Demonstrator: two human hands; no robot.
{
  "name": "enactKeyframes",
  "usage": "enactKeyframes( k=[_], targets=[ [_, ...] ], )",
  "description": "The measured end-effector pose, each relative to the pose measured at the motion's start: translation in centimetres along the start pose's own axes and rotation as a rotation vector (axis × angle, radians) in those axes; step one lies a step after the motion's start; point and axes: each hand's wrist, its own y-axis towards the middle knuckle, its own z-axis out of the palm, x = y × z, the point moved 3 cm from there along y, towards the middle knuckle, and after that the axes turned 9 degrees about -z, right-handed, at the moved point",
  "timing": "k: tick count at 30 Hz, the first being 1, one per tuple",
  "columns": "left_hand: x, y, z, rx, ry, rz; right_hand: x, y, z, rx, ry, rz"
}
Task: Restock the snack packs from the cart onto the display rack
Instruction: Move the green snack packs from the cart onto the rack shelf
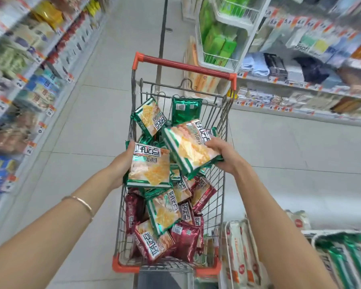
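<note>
A wire shopping cart [225,113] with a red handle stands in the aisle in front of me, filled with several green and dark red snack packs [165,211]. My left hand [121,163] grips a green snack pack [149,165] by its left edge, held flat above the cart. My right hand [223,153] grips a second green snack pack [188,147] by its right end, tilted above the cart's middle. A display rack [342,251] with green packs stacked in it sits at the lower right.
Store shelves with priced goods line the left side [29,80] and the right side [300,84]. A white wire rack [227,38] with green boxes stands beyond the cart. White packs [242,257] lean beside the cart at the lower right. Tiled floor lies on both sides.
</note>
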Motion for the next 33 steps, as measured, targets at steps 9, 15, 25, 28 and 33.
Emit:
enactKeyframes(
  k=[9,15,25,28,33],
  targets=[
    [3.8,-10.0,4.0,0.351,0.061,0.018,-2.9,-11.2,7.5,-0.086,-0.098,-0.106],
    [8.5,-15.8,6.6,0.506,0.198,0.110,-6.6,-21.4,9.0,-0.556,-0.075,-0.235],
    [16.8,-28.4,22.3,0.703,0.681,0.360,-13.4,-45.0,2.8,-0.877,0.204,-0.056],
    [19.8,-32.3,28.2,0.632,0.980,0.569,-17.6,-52.8,-2.9,-1.090,0.188,-0.076],
    [26.5,-39.9,36.9,0.834,1.214,0.636,-17.4,-66.5,-1.0,-1.344,0.158,-0.173]
  ],
)
